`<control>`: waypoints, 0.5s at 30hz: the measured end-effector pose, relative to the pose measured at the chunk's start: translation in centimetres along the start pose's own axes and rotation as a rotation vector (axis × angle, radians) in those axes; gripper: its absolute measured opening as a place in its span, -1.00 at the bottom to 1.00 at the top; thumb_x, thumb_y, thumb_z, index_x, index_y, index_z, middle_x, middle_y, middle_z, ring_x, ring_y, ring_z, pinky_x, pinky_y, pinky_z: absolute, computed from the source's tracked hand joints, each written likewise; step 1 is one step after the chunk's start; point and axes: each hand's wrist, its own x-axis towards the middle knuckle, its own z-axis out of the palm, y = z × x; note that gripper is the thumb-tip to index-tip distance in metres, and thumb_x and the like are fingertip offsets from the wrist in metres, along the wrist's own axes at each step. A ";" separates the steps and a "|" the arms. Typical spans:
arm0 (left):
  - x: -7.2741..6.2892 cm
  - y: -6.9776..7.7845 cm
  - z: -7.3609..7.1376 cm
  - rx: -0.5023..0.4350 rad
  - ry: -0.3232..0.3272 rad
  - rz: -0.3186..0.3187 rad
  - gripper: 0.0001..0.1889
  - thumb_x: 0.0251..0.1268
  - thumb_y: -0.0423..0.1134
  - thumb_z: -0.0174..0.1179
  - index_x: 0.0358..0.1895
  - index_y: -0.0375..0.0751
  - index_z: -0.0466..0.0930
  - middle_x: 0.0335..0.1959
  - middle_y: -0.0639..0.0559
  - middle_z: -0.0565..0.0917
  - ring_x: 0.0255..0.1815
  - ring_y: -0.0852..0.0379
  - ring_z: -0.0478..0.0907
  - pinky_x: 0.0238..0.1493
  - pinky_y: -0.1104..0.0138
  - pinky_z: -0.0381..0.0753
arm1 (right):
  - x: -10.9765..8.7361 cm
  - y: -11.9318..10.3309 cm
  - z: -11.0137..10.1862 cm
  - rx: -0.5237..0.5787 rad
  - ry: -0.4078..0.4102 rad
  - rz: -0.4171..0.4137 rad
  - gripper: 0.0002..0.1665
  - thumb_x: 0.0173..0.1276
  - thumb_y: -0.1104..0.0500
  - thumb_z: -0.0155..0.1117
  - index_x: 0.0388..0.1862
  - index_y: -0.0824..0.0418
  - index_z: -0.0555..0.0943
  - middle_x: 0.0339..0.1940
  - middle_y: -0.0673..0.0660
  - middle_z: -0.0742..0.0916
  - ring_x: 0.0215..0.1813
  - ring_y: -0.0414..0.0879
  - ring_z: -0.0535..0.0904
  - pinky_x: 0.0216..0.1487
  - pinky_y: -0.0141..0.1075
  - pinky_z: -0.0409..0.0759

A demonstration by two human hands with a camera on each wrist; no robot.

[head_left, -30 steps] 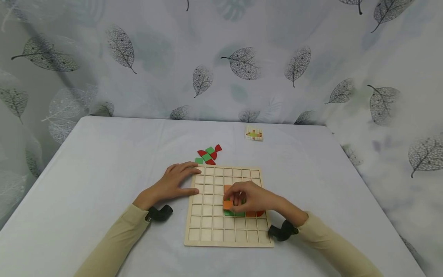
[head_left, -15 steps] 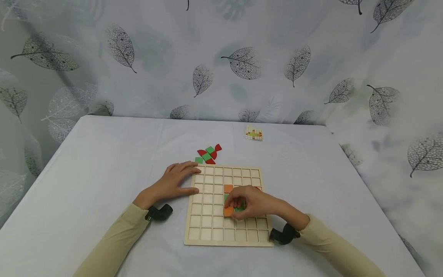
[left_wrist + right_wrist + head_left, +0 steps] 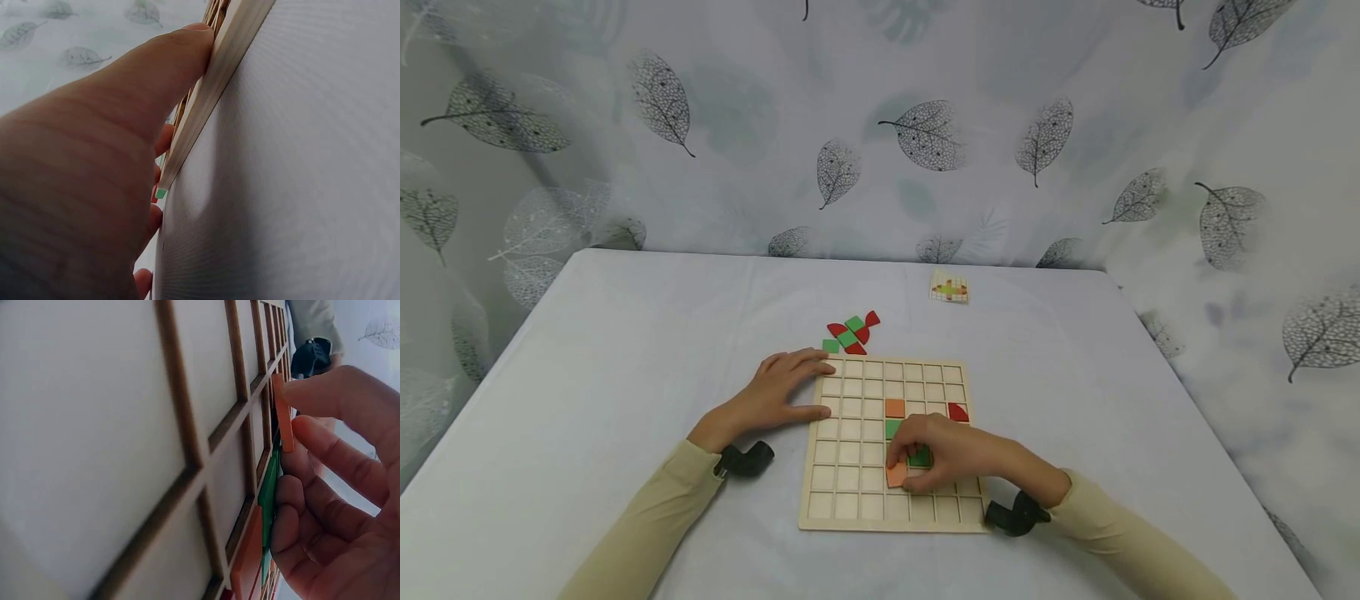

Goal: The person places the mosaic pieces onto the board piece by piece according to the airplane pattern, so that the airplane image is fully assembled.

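Observation:
A square wooden grid board [image 3: 848, 481] lies on the white table. My right hand [image 3: 951, 454] pinches an orange square tile [image 3: 897, 475] between thumb and fingertips, low over the board's lower middle cells; in the right wrist view the tile [image 3: 284, 415] stands tilted on edge against the grid. Around that hand sit a green tile [image 3: 892, 429], another green tile [image 3: 921, 456], an orange tile [image 3: 895, 407] and a red rounded tile [image 3: 958, 412]. Part of the pattern is hidden under the hand. My left hand [image 3: 769, 398] rests along the board's left edge, fingers extended, thumb on the rim.
Several loose green and red tiles [image 3: 847, 337] lie just beyond the board's far left corner. Farther back is a small picture card [image 3: 950, 288] showing a coloured pattern on a grid. A leaf-print cloth [image 3: 880, 200] hangs behind the table.
My right hand has moved toward the near side of the board with the orange tile, uncovering the green tiles and the red rounded tile. The left hand has stayed in place.

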 end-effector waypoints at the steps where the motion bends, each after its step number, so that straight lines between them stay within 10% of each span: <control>1: 0.0 0.0 0.0 0.001 -0.001 -0.001 -0.37 0.17 0.05 0.35 0.29 -0.07 0.46 0.42 -0.09 0.32 0.45 -0.08 0.20 0.39 -0.11 -0.04 | 0.0 0.0 0.0 -0.006 0.000 0.000 -0.79 0.20 0.16 0.45 -0.17 0.08 0.67 -0.30 -0.15 0.61 -0.21 -0.23 0.49 -0.15 -0.43 0.54; 15: 0.1 -0.1 0.0 0.001 -0.006 -0.006 -0.37 0.17 0.07 0.34 0.30 -0.04 0.45 0.42 -0.07 0.32 0.46 -0.06 0.20 0.40 -0.11 -0.04 | 0.1 -0.2 0.2 -0.031 -0.020 0.031 -0.78 0.20 0.11 0.48 -0.16 0.05 0.70 -0.35 -0.20 0.61 -0.20 -0.27 0.49 -0.09 -0.41 0.49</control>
